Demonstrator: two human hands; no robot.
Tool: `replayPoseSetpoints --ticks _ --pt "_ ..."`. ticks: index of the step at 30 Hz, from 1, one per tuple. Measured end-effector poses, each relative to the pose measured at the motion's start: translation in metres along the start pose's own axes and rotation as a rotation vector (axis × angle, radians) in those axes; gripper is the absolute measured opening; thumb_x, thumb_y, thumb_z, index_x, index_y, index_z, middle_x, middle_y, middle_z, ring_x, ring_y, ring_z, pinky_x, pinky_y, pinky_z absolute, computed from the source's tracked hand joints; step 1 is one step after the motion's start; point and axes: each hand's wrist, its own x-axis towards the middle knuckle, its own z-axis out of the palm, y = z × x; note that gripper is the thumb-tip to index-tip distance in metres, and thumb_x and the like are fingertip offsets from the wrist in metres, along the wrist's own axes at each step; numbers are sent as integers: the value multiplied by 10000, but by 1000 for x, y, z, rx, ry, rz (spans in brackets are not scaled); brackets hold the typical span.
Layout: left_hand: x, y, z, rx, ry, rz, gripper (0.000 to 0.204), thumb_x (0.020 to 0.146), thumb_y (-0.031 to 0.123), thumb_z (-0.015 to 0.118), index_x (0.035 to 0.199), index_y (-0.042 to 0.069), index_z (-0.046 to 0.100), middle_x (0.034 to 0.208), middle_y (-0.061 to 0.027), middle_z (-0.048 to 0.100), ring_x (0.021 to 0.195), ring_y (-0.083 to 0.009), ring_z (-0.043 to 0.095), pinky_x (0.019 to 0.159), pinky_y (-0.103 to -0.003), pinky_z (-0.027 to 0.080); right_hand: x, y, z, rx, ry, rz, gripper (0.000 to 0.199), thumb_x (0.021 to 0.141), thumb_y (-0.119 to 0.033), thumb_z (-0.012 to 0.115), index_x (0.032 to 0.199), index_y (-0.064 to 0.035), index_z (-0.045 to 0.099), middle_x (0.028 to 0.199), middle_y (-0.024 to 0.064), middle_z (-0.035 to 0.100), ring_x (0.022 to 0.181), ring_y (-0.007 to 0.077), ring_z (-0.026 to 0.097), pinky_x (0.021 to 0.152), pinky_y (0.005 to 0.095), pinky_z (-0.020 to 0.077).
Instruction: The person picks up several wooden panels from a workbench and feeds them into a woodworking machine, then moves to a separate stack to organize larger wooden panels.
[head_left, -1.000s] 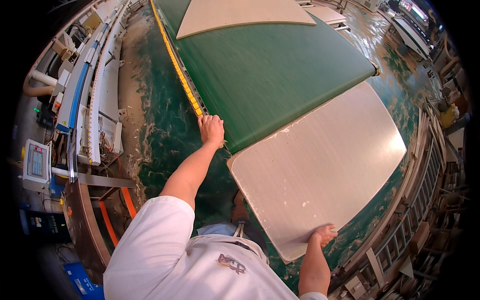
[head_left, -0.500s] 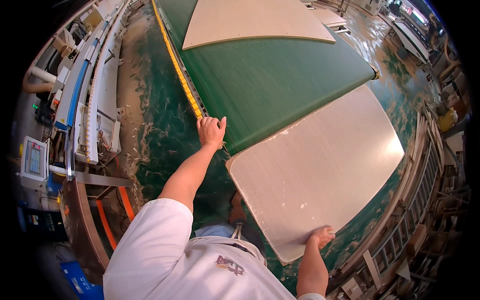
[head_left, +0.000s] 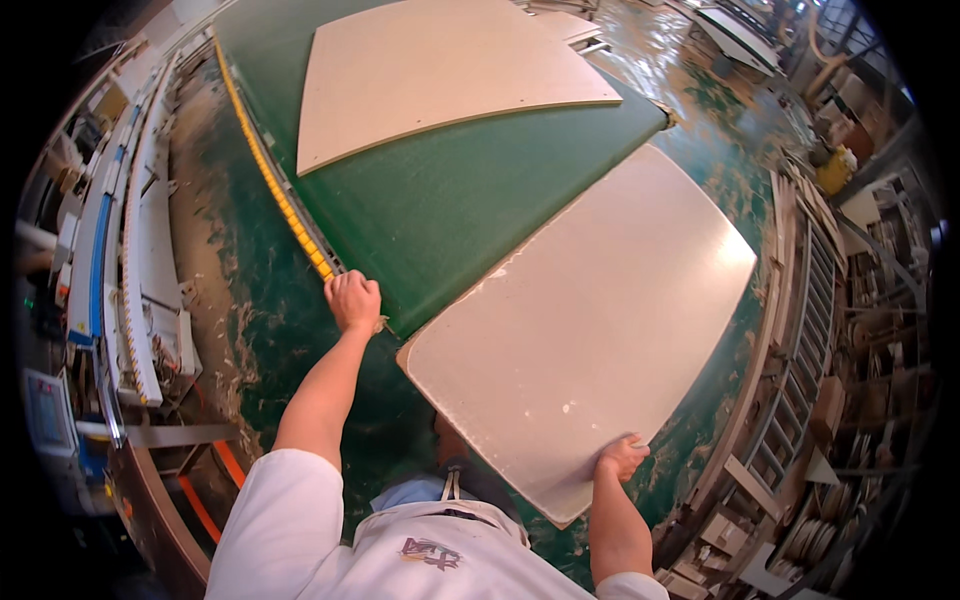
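Note:
My left hand (head_left: 354, 299) is closed over the near end of a conveyor's side rail (head_left: 288, 205), which carries a row of yellow rollers. A large pale wooden panel (head_left: 450, 75) with a curved near edge and small holes lies flat on the green conveyor belt (head_left: 400, 240). Butted against the belt's end is a smooth pale board (head_left: 570, 320) with rounded corners and worn white edges. At its near right edge, my right hand (head_left: 622, 457) grips the rim with fingers bent; the fingertips are partly hidden. The panel lies beyond both hands, touching neither.
Along the left stands a long machine (head_left: 135, 250) with a blue strip and a control screen (head_left: 48, 410). A ladder-like metal rack (head_left: 800, 350) and shelves of wood pieces line the right. The green floor (head_left: 270, 330) is strewn with sawdust. Orange strips (head_left: 200, 508) lie at lower left.
The pale panel on the belt has come nearer to the belt's end and the board. My view has shifted to the right. Both hands keep their places on rail and board.

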Motion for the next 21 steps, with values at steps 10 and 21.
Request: replayPoseSetpoints --ticks 10,21 --pt "-1 -4 4 -7 6 78 150 850 195 531 753 81 541 825 -107 610 933 -289 585 1058 -460 370 2 1 4 1 39 18 551 985 -546 391 1230 -70 520 1182 196 660 1031 440 649 871 556 495" --pt "-1 0 -8 -36 12 53 136 849 186 547 750 95 523 793 -97 596 929 -288 588 1053 -477 370 6 9 12 4 50 -15 573 995 -550 371 1256 -61 514 1162 201 665 1021 434 657 882 550 500"
